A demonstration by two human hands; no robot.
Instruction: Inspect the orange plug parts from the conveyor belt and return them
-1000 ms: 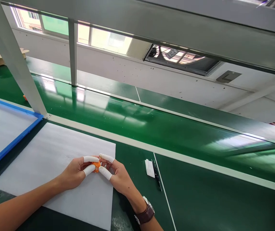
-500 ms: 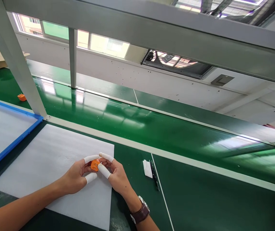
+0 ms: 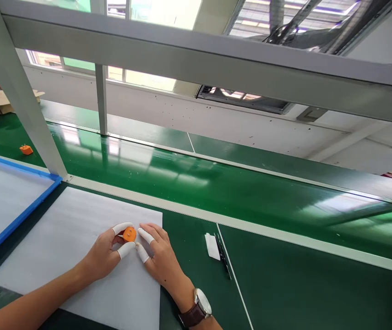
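Note:
An orange power plug [image 3: 129, 234] with small prongs is held between the fingers of my left hand [image 3: 105, 254], above the white sheet. White finger cots cover the thumb and index finger on both hands. Close by on the right side of the plug is my right hand [image 3: 163, 261], its thumb and index finger apart with nothing seen between them. The right thumb tip meets the left thumb tip. A watch [image 3: 199, 307] is on the right wrist. Beneath both hands lies the white sheet [image 3: 79, 224] on the dark green table.
A second orange plug [image 3: 26, 149] sits on the shiny green surface behind the metal post [image 3: 31, 96]. At left is a blue-edged white panel [image 3: 7, 197]. A black pen [image 3: 224, 259] and a white slip [image 3: 212, 246] lie at right. A metal beam [image 3: 196, 50] crosses above.
The right thumb and fingers have come away from the plug, which shifted slightly left in my left hand. The view has tilted up a little.

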